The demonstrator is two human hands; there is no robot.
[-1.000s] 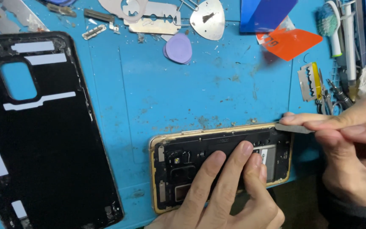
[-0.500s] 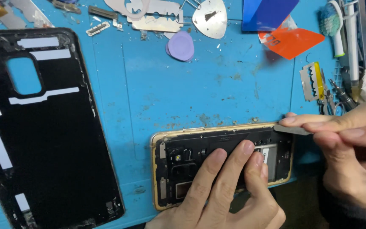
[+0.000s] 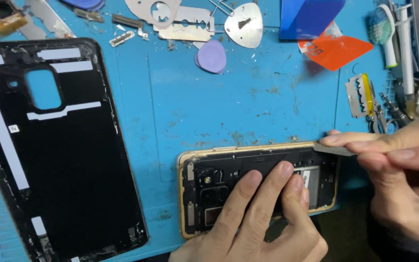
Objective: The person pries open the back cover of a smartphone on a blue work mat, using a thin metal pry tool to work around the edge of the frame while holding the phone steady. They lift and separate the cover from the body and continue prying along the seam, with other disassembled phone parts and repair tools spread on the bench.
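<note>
Right grip (image 3: pixel 394 160) pinching one thin blade (image 3: pixel 336 149); left fingers (image 3: pixel 267 194) flat on one opened phone (image 3: pixel 204 182).

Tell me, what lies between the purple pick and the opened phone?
Only bare, scuffed blue mat between the purple pick and the opened phone, seen in the head view.

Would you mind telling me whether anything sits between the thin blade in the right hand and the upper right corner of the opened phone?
Nothing visible does. The right hand has the thin blade already at the phone's gold edge, while the left hand presses on its middle, away from that corner.
</note>
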